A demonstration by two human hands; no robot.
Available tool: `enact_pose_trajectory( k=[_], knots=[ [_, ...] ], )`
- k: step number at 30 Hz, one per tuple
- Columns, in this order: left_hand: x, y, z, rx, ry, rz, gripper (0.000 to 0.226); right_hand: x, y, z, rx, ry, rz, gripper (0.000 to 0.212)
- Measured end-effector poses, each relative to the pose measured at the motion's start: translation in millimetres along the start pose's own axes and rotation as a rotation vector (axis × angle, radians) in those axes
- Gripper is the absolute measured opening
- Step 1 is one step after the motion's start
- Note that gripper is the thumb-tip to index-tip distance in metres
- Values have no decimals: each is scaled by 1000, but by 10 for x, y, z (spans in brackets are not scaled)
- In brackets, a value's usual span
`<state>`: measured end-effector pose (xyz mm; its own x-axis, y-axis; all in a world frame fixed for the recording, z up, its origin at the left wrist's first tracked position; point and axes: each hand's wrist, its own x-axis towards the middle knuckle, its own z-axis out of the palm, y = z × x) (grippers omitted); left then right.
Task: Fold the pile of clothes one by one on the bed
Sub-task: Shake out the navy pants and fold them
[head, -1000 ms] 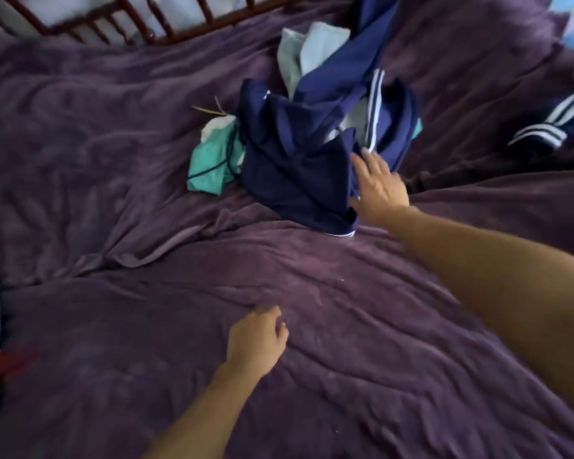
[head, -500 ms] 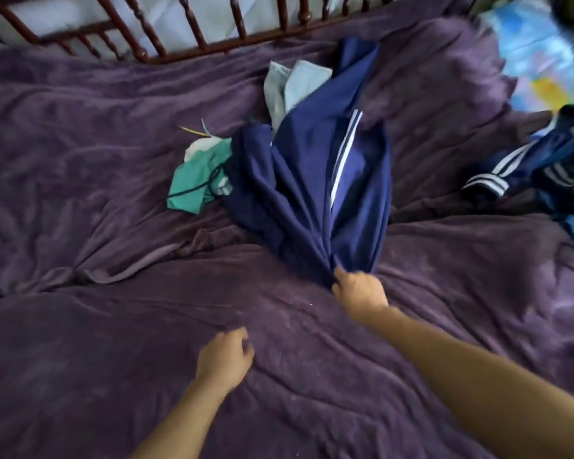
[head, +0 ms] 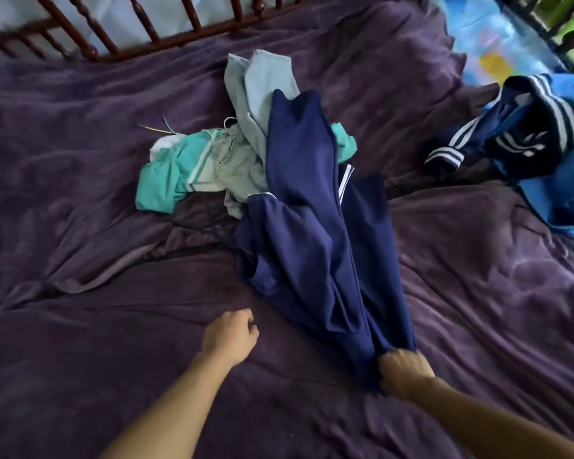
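Observation:
A navy blue garment (head: 315, 233) with thin white stripes lies stretched out from the pile toward me across the purple blanket (head: 80, 342). My right hand (head: 403, 372) is shut on its near end. Behind it the pile holds a teal and white garment (head: 169, 173), a grey piece (head: 236, 164) and a pale blue one (head: 265, 81). My left hand (head: 229, 337) hovers loosely curled over the blanket, just left of the navy garment, holding nothing.
A dark wooden bed rail (head: 153, 28) runs along the far edge. At the right lie a navy garment with white stripes (head: 527, 127) and bright blue cloth (head: 564, 183). A colourful printed sheet (head: 497, 34) shows at the top right.
My right hand reached the pile, took hold of the navy garment and dragged it toward me, stretching it out. The teal and grey clothes beneath are now uncovered. My left hand stayed low.

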<state>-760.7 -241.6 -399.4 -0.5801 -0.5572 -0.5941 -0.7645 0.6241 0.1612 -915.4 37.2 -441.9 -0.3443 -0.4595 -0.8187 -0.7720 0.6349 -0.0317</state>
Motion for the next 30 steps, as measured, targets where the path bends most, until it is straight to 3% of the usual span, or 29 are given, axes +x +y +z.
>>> enact_pose_trajectory(
  k=[1,4,6,8,10,12,14,16,18,21,23,25,27,30],
  knots=[
    [-3,-23,-8,0,-3,-11,28,87,-19,-233,31,94,-8,30],
    [9,-106,-25,-7,-9,-48,26,485,-145,-1064,281,602,-48,33],
    [22,-158,-9,-22,-16,-61,23,850,-307,-1588,431,698,-55,48],
    [54,-196,32,-73,-40,-101,27,1208,-501,-1992,498,577,-57,83],
    [145,-229,88,-167,-31,-155,37,1512,-683,-2112,522,446,-32,91],
    [279,-232,131,-324,30,-183,50,1644,-804,-1932,534,418,-39,54],
    [451,-184,157,-403,107,-163,68,1542,-787,-1595,611,498,-50,21],
    [647,-95,179,-259,131,-96,83,1291,-592,-1221,677,575,6,14],
    [832,12,213,-17,106,5,81,1006,-235,-884,665,534,131,18],
    [989,137,321,187,50,81,48,743,358,-590,558,302,311,34],
    [989,182,431,197,111,79,26,726,558,-634,475,258,331,52],
    [902,202,515,168,183,109,12,796,521,-805,407,392,214,82],
    [800,185,562,134,181,153,14,903,254,-1080,378,549,6,105],
    [708,100,564,-29,231,146,17,1043,-260,-1296,281,484,-225,115]
  ],
)
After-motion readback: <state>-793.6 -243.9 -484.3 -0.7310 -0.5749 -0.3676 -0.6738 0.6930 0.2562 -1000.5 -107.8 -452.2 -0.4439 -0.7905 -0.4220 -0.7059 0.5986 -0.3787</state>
